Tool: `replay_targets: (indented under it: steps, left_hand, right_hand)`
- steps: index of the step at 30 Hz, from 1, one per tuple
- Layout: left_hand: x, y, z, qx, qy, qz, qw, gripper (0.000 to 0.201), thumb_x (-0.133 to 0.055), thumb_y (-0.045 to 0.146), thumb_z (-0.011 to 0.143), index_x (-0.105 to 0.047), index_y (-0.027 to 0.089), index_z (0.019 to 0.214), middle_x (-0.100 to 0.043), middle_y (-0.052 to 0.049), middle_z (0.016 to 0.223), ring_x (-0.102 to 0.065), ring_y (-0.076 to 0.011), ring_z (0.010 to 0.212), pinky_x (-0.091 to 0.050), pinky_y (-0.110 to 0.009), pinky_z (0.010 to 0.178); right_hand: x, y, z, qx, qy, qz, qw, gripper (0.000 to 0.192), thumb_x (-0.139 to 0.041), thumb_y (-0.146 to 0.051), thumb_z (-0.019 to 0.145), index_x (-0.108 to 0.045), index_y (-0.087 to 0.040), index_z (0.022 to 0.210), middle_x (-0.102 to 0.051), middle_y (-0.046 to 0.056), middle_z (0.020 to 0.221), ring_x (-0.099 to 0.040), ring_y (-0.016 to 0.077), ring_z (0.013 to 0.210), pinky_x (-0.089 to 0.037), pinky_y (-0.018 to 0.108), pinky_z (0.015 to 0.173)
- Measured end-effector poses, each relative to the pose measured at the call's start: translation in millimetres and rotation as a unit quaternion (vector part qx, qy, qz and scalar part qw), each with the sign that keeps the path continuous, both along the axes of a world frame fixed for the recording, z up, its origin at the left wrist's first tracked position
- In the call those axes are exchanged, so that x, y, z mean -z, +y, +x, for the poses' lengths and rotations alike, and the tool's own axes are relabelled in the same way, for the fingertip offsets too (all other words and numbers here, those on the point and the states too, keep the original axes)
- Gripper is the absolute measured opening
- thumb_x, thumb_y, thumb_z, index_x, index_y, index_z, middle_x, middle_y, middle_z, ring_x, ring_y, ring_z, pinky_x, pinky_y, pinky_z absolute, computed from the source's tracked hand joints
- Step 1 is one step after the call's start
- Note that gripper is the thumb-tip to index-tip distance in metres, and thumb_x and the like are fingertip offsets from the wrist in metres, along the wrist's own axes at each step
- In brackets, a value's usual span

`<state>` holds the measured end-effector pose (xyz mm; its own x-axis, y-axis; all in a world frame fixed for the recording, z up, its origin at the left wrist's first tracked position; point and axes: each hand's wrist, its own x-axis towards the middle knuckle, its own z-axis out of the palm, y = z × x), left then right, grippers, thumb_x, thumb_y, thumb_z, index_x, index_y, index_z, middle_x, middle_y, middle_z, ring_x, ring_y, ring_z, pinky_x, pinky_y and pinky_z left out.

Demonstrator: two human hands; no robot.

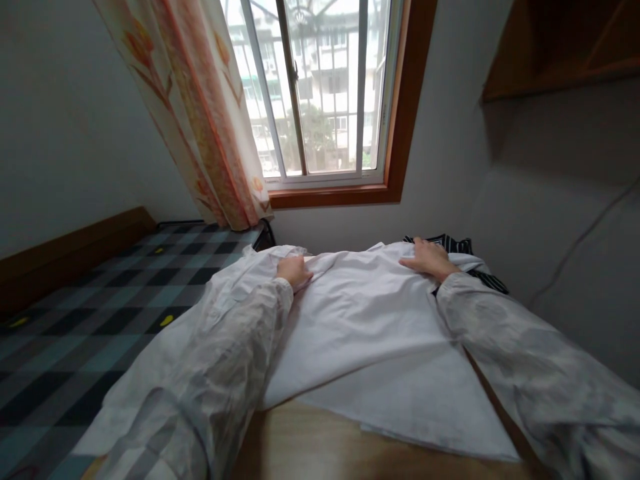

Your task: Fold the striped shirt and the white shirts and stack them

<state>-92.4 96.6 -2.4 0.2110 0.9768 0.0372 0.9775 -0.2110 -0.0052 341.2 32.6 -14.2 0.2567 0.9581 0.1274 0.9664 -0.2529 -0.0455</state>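
A white garment (360,327) lies spread over a wooden table (320,447) in front of me. My left hand (294,270) grips a fold of the white cloth at its far left part. My right hand (427,259) presses flat on the cloth's far right edge, fingers together. Both arms are in pale sleeves reaching forward across the garment. A dark striped piece of cloth (463,248) lies under and behind the white garment by my right hand.
A bed with a blue and black checked cover (100,313) runs along the left, with a wooden side board (65,250). A window (320,93) with an orange patterned curtain (200,113) is ahead. A wooden shelf (560,47) hangs upper right. A cable (585,233) crosses the right wall.
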Motion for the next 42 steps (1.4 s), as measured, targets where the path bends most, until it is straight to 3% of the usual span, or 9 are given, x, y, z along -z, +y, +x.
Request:
replay_targets:
  steps: [5, 11, 14, 17, 21, 29, 34, 39, 42]
  left_hand:
    - [-10.2, 1, -7, 0.003, -0.004, -0.002, 1.0, 0.033, -0.072, 0.033, 0.095, -0.082, 0.019, 0.123, -0.08, -0.019, 0.133, -0.074, -0.0376, 0.128, -0.057, -0.044, 0.106]
    - [-22.2, -16, -3, -0.009, -0.057, 0.117, 0.991, 0.032, -0.058, 0.028, 0.104, -0.08, 0.018, 0.125, -0.075, -0.018, 0.137, -0.074, -0.0326, 0.119, -0.056, -0.041, 0.104]
    - [-21.0, -44, -4, 0.146, -0.095, 0.127, 0.976, 0.028, -0.064, 0.032, 0.104, -0.078, 0.019, 0.125, -0.074, -0.016, 0.136, -0.072, -0.0321, 0.121, -0.053, -0.042, 0.109]
    - [-15.5, -89, -13, 0.37, -0.116, -0.007, 0.922, 0.029, -0.067, 0.049, 0.107, -0.079, 0.024, 0.115, -0.078, -0.011, 0.118, -0.075, -0.0268, 0.104, -0.055, -0.037, 0.1]
    - [-4.4, -150, -29, 0.496, -0.117, -0.092, 0.855, 0.055, -0.089, 0.064, 0.086, -0.078, 0.025, 0.122, -0.078, -0.013, 0.123, -0.075, -0.0312, 0.107, -0.057, -0.039, 0.097]
    - [-1.2, -180, -44, 0.39, -0.21, -0.213, 0.871, 0.023, -0.063, 0.041, 0.108, -0.076, 0.021, 0.108, -0.081, -0.009, 0.105, -0.074, -0.0221, 0.092, -0.056, -0.031, 0.083]
    - [-4.7, -181, -42, 0.319, -0.332, -0.385, 0.8, 0.037, -0.069, 0.056, 0.105, -0.071, 0.02, 0.098, -0.08, -0.007, 0.09, -0.073, -0.0197, 0.076, -0.056, -0.029, 0.068]
    - [-8.9, -199, -36, 0.352, -0.255, -0.255, 0.863, 0.032, -0.068, 0.052, 0.106, -0.074, 0.022, 0.098, -0.083, -0.007, 0.092, -0.075, -0.0198, 0.08, -0.054, -0.029, 0.072]
    - [-11.9, -217, -40, 0.453, -0.195, -0.18, 0.851, 0.041, -0.084, 0.057, 0.094, -0.077, 0.025, 0.118, -0.082, -0.011, 0.115, -0.077, -0.0276, 0.103, -0.057, -0.036, 0.092]
  right_hand:
    - [-8.6, -1, 18, 0.019, -0.009, -0.018, 1.0, 0.085, -0.071, -0.074, 0.094, -0.064, -0.007, 0.145, -0.071, 0.03, 0.143, -0.067, 0.0445, 0.137, -0.048, 0.051, 0.112]
    - [-15.2, -44, 1, -0.116, -0.014, 0.165, 0.979, 0.054, -0.069, -0.05, 0.099, -0.067, -0.012, 0.138, -0.07, 0.024, 0.142, -0.063, 0.0397, 0.134, -0.044, 0.05, 0.12]
    - [-8.7, -95, -20, -0.272, 0.041, 0.176, 0.945, 0.029, -0.062, -0.045, 0.105, -0.073, -0.021, 0.118, -0.075, 0.017, 0.121, -0.067, 0.0347, 0.118, -0.051, 0.047, 0.11]
    - [8.7, -157, -37, -0.426, 0.084, 0.116, 0.893, 0.028, -0.063, -0.049, 0.107, -0.076, -0.025, 0.102, -0.076, 0.012, 0.102, -0.069, 0.0302, 0.099, -0.055, 0.045, 0.099]
    - [34.0, -217, -49, -0.502, 0.151, 0.083, 0.847, 0.047, -0.077, -0.061, 0.099, -0.075, -0.023, 0.126, -0.076, 0.016, 0.122, -0.071, 0.0319, 0.108, -0.058, 0.046, 0.098]
    - [29.0, -238, -46, -0.465, 0.243, 0.033, 0.851, 0.026, -0.051, -0.035, 0.115, -0.071, -0.024, 0.103, -0.076, 0.01, 0.106, -0.07, 0.0251, 0.096, -0.058, 0.039, 0.089]
    - [4.6, -248, -32, -0.407, 0.268, -0.087, 0.869, 0.02, -0.06, -0.033, 0.107, -0.073, -0.024, 0.094, -0.075, 0.004, 0.086, -0.066, 0.0201, 0.076, -0.052, 0.032, 0.07]
    - [-3.5, -250, -31, -0.429, 0.188, -0.021, 0.883, 0.02, -0.057, -0.028, 0.107, -0.072, -0.024, 0.095, -0.076, 0.008, 0.091, -0.068, 0.0236, 0.08, -0.053, 0.036, 0.076]
    - [7.5, -263, -37, -0.459, 0.152, 0.036, 0.875, 0.017, -0.061, -0.036, 0.11, -0.073, -0.024, 0.108, -0.078, 0.012, 0.106, -0.072, 0.028, 0.092, -0.058, 0.041, 0.085]
